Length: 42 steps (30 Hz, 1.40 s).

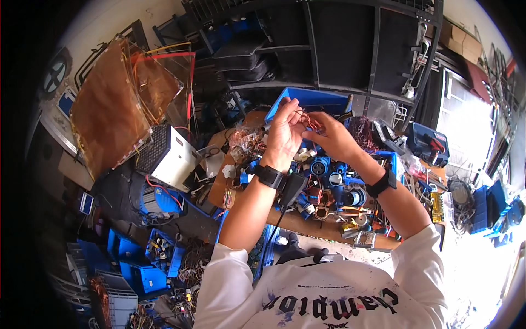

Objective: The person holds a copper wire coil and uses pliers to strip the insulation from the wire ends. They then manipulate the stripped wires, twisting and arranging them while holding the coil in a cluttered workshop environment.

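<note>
- Clock: 12 = top of view, away from the wearer.
- Counter (327,226): cluttered, runs under both forearms; its near edge crosses toward 6.
- Blue bin (323,98): past the hands at 12, over the far side of the counter. Both hands are raised at its near side in this view; height above the counter hard to judge.
- Left arm: comes up from 7, wrist with black band (268,176), palm turned up to the camera, fingers curled toward 12–1. A black box (293,189) with a cord sits just beside that wrist at 4.
- Right arm: comes up from 5, black band (382,183) on the wrist, back of the hand to the camera, fingers pointing at 9–10.
- Left hand (285,129): fingers folded in, tips at a strand; can't tell how firm the pinch is, fingertips partly hidden.
- Right hand (331,134): thumb and fingers clamped on the wires, at 3 from the left palm.
- Blue connectors (319,166): loose pile on the counter at 6 from the hands, apart from them.
- Red wires (313,123): thin bunch in the gap between the two hands, at 1–2 from the left palm, at 10–11 from the right. Key relation: rough run 10 to 4, bridging hand to hand; strands splay, so exact long axis unclear. Right is nearer, judging by thumb contact.
</note>
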### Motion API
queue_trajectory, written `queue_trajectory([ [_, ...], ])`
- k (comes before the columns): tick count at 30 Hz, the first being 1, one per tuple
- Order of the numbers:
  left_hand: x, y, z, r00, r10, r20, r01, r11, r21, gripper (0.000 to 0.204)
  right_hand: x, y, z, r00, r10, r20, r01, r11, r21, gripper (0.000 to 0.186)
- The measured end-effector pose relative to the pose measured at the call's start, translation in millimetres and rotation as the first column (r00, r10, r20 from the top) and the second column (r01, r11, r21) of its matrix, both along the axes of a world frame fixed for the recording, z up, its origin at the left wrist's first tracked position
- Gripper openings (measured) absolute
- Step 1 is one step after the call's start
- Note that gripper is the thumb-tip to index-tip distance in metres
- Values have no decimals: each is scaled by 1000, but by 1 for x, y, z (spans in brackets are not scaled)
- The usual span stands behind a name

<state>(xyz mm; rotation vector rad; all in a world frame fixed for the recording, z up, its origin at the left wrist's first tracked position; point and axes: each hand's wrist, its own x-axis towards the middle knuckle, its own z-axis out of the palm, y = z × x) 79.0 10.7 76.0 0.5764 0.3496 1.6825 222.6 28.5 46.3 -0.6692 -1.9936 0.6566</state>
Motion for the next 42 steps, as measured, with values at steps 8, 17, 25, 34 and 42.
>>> queue_trajectory([
  [8,-4,3,-14,989,-128,68,121,987,105,6,2,-12,16,976,28,217,10,985,-173,57],
  [17,-27,-14,4,131,417,-900,83,900,429,24,22,1,22,718,-160,678,107,987,119,39],
  [25,-23,-28,-22,-623,458,-634,161,868,469,19,-3,-8,7,626,-365,689,0,884,468,14],
  [34,-14,-31,-36,-658,406,-634,141,894,426,32,3,-10,-5,587,-376,717,13,890,456,13],
  [42,-15,-20,-60,-626,420,-657,111,882,458,24,1,-10,-4,583,-311,751,68,939,336,15],
])
